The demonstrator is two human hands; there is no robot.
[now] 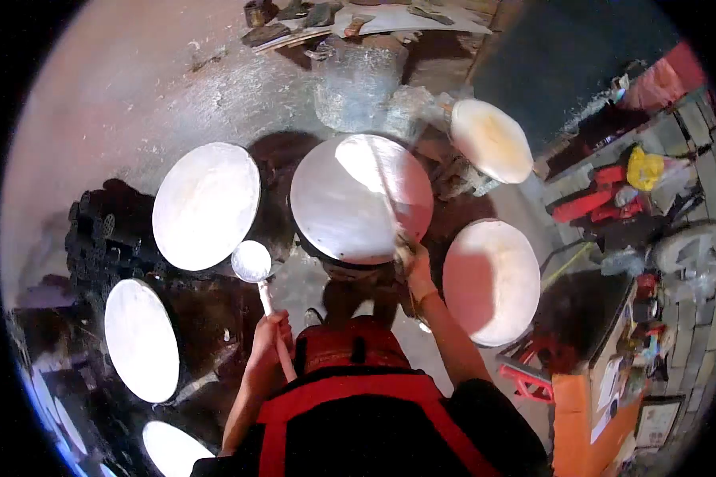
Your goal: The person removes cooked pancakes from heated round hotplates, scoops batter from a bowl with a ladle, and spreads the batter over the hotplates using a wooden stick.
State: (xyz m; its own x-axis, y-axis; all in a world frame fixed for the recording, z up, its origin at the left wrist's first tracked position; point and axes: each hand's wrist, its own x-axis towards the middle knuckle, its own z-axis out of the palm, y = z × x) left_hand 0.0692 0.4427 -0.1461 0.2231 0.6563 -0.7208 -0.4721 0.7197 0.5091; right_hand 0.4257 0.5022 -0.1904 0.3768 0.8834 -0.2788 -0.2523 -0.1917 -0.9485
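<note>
A round grey metal plate (334, 211) lies in front of me at the centre, with a bright reflection on it. My left hand (272, 340) is wrapped round the light handle of a ladle (251, 261), whose round white head is beside the plate's lower left. At the plate's lower right edge, my right hand (416, 269) is closed round something brownish, blurred and partly hidden. A thin, smeared streak runs up from it across the plate.
White discs stand at the left (207, 207), lower left (142, 340) and right (492, 282). Another disc (492, 141), yellowish in its middle, is at the upper right. Red stools (527, 381) and an orange-sided table (573, 413) are at the lower right.
</note>
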